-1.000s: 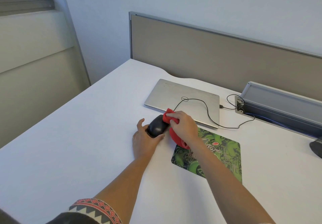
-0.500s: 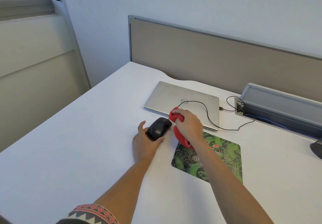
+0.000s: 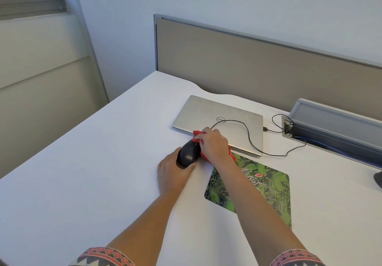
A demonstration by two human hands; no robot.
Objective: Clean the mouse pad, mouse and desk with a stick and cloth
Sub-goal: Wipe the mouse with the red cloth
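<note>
In the middle of the frame, the left hand (image 3: 172, 172) holds the black computer mouse (image 3: 187, 154) from behind, with the thumb on one side and the fingers on the other. The mouse lies on the white desk (image 3: 82, 172), just left of the green patterned mouse pad (image 3: 260, 189). The right hand (image 3: 214, 145) grips a bunched red cloth (image 3: 197, 137) and presses it on the front end of the mouse. Behind the hands lies a closed silver laptop (image 3: 217, 114), and a thin black cable (image 3: 249, 135) runs over its lid toward the right of the frame.
</note>
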